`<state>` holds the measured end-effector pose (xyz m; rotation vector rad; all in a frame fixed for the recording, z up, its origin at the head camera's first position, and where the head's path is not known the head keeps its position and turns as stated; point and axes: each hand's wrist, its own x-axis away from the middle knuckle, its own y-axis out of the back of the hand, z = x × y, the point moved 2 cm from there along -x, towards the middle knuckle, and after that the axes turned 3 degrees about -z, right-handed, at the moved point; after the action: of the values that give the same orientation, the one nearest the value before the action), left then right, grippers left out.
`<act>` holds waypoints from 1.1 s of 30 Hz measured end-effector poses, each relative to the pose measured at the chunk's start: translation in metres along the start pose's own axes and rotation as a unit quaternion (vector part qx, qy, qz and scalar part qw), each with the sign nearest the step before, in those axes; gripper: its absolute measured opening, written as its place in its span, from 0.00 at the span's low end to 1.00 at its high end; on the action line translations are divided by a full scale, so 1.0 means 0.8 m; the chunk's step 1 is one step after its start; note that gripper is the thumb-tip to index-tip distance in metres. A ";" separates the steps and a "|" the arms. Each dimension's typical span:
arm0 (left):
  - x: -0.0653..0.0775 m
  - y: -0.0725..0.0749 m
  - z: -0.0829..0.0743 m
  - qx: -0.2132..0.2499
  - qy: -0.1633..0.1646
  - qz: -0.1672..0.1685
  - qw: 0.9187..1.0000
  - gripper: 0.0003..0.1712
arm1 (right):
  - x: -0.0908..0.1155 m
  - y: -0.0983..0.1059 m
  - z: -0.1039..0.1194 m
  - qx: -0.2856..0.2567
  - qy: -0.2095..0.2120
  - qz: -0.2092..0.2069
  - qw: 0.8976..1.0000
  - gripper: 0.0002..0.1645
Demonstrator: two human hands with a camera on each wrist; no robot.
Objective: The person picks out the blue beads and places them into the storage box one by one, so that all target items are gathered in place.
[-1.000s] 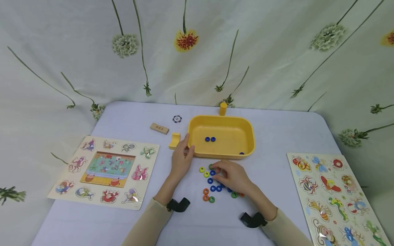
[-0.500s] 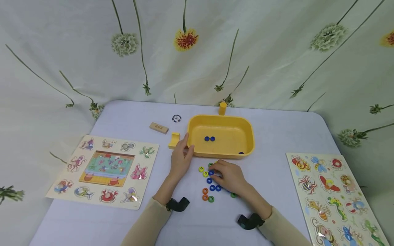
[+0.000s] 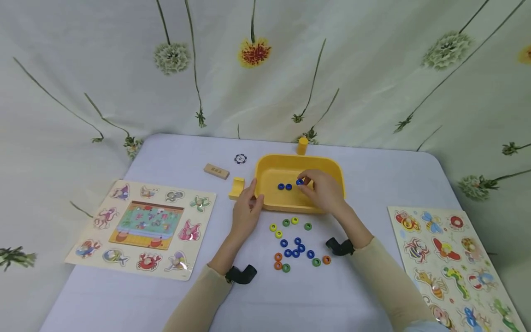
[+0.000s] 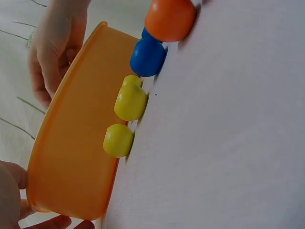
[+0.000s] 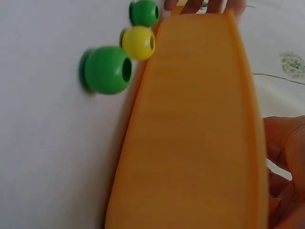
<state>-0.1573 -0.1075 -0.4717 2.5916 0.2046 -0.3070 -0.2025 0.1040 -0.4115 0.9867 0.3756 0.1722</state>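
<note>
My right hand (image 3: 323, 191) pinches a blue bead (image 3: 299, 182) between thumb and fingertips, over the inside of a yellow tray (image 3: 286, 206). Two other blue beads (image 3: 285, 186) lie side by side on the tray floor, just left of it. At the tray's left end, my left hand (image 3: 245, 213) rests on the outer wall, fingers extended and thumb by the front corner. The left wrist view shows those fingers (image 4: 57, 222) against the tray's end. In the right wrist view the tray wall (image 5: 190, 119) hides the pinched bead.
Several blue beads (image 3: 296, 253) lie before the tray among yellow (image 3: 279, 234), green (image 3: 286, 268) and orange beads (image 3: 327, 259). A yellow arch block (image 3: 237, 188), wooden block (image 3: 216, 171), chip (image 3: 240, 158) and yellow cylinder (image 3: 302, 146) surround it. Puzzle boards (image 3: 141, 272) (image 3: 394, 230) flank both sides.
My right hand has lifted a blue bead from the group in front and carried it up over the tray. The left hand stays at the tray's left end.
</note>
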 end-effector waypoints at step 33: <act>0.000 -0.002 0.000 -0.001 0.000 0.004 1.000 0.31 | 0.092 0.009 -0.011 -0.079 0.040 -0.075 0.993 0.15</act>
<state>-0.1577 -0.1065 -0.4724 2.5908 0.1944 -0.3030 -0.1380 0.1377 -0.4264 0.7938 0.5005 0.1041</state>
